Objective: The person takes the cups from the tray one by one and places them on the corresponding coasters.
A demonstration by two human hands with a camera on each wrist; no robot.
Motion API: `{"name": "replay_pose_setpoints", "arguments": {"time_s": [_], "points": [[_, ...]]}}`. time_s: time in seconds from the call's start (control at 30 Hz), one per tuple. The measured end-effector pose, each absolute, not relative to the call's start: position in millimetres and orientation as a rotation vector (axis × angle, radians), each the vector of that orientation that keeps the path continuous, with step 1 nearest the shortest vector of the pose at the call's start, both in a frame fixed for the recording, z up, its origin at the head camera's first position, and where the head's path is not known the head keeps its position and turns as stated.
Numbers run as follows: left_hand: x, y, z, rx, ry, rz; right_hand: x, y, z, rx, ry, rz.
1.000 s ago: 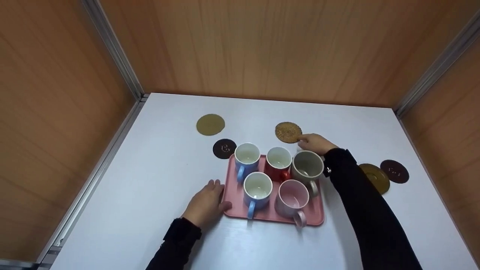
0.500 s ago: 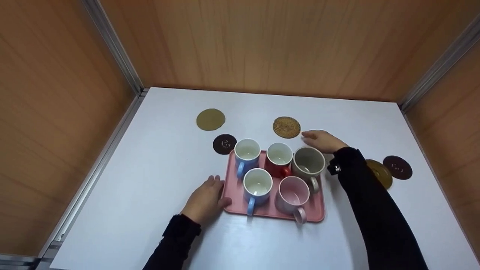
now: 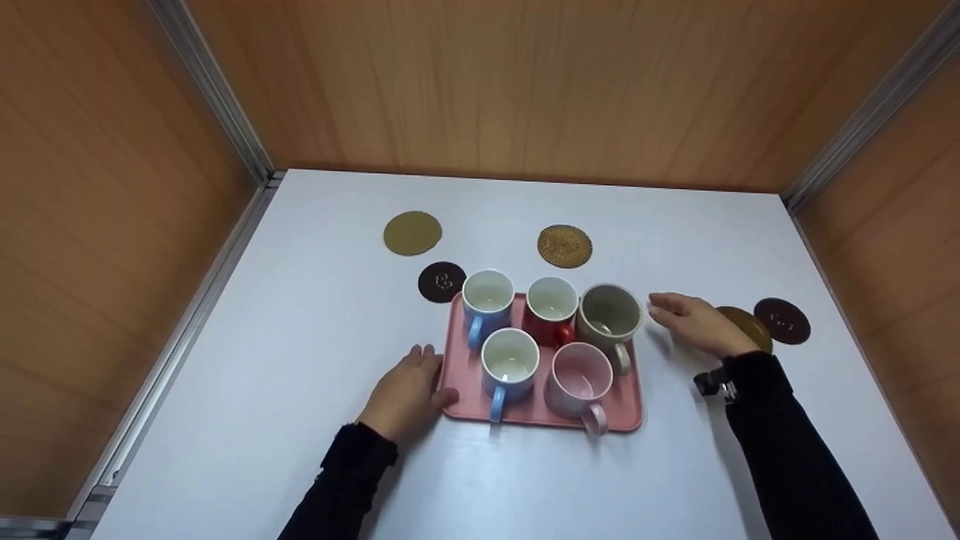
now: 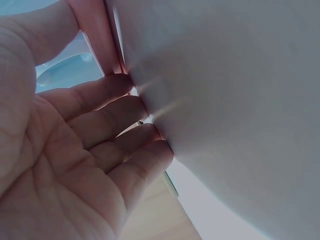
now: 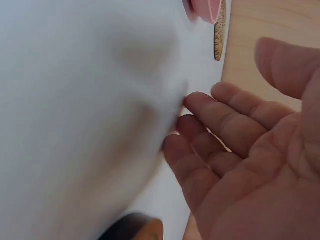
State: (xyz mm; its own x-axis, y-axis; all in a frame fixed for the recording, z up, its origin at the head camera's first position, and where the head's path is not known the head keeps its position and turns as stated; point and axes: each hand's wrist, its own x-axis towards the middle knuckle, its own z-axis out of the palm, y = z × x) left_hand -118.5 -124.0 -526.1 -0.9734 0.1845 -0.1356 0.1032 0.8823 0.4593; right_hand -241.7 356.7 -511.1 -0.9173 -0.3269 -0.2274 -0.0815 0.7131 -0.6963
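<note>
My left hand (image 3: 405, 394) lies at the left edge of a pink tray (image 3: 463, 375). In the left wrist view its thumb overlaps the tray's rim, and its extended fingertips (image 4: 161, 150) are right at the white tabletop. Two light blue mugs, one at the back (image 3: 480, 307) and one in front (image 3: 508, 375), stand on the tray with a red mug (image 3: 541, 322), a grey mug (image 3: 604, 322) and a pink mug (image 3: 574, 394). To the right of the tray, my right hand (image 3: 697, 324) holds nothing, fingers extended towards the grey mug and apart from it.
Behind the tray lie an olive coaster (image 3: 412, 233), a dark coaster (image 3: 441, 283) and a woven coaster (image 3: 565, 246). Another olive coaster (image 3: 750, 326), partly hidden by my right hand, lies beside a dark red coaster (image 3: 782, 321). Wooden panels (image 3: 480, 90) enclose the table.
My right hand has drawn back from the woven coaster, moving right and towards me. My left hand stays at the tray's edge. The mugs keep their places on the tray.
</note>
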Motion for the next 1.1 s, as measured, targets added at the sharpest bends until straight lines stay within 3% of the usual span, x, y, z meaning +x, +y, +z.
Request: {"name": "replay_pose_setpoints", "arguments": {"time_s": [0.27,0.47,0.77,1.1], "points": [[-120,-131,-527,0.229,2.905,0.699,-223,355,-501,-0.327,2.64,-0.989],[-120,-131,-527,0.242,2.915,0.692,-261,329,-464,-0.44,2.619,-0.933],[-114,-115,-534,0.239,2.866,0.708,-332,283,-430,-0.689,2.579,-0.261],[-110,-99,-533,0.374,2.822,0.724,-333,260,-445,-0.662,2.444,-0.048]]}}
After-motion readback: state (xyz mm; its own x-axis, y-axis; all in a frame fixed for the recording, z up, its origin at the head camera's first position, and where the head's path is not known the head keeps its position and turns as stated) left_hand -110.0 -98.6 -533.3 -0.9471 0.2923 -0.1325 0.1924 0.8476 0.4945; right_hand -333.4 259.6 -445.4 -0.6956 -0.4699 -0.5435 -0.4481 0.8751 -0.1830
